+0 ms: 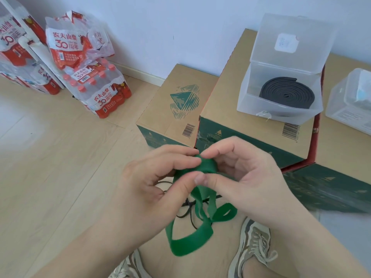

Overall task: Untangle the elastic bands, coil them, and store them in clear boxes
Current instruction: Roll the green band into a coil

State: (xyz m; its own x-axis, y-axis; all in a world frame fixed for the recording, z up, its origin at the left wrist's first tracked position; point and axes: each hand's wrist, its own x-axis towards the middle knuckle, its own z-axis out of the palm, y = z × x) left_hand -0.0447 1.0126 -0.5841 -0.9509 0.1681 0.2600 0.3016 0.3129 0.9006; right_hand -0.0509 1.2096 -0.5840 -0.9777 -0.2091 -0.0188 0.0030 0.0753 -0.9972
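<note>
Left hand, right hand pinch green band, loops below grip

bottled-water packs by wall | cardboard boxes on wood floor | grey sneakers at bottom edge

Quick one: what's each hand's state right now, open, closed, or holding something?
Left hand: closed, pinching the rolled end of the green band.
Right hand: closed, pinching the same rolled end of the green band.
</note>
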